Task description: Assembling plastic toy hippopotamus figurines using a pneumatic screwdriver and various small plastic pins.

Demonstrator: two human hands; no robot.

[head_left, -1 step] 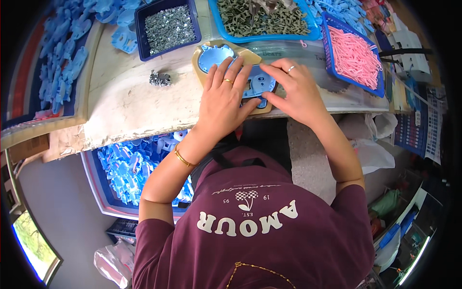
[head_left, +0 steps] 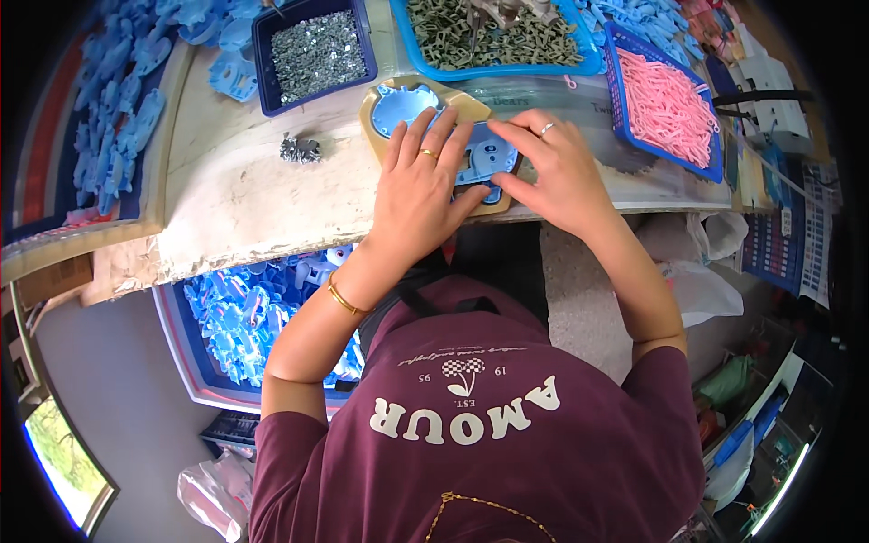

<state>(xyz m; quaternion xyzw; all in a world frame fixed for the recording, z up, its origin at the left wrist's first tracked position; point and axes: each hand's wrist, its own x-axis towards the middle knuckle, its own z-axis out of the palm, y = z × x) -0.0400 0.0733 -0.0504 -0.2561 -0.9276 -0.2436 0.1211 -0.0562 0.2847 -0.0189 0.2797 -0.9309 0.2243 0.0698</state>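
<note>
Blue plastic part (head_left: 494, 157) lies in a tan fixture (head_left: 463, 103), beside the flat, spread fingers of the left hand (head_left: 418, 176) and between parted fingers of the right hand (head_left: 559, 172); cannot tell whether gripped. Both hands' positions closely match the earlier frame.

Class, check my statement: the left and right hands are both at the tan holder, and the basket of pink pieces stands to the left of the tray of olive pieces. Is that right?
Not quite: in the head view, the basket of pink pieces stands to the right of the tray of olive pieces. The left hand and right hand are both at the tan holder.
</note>
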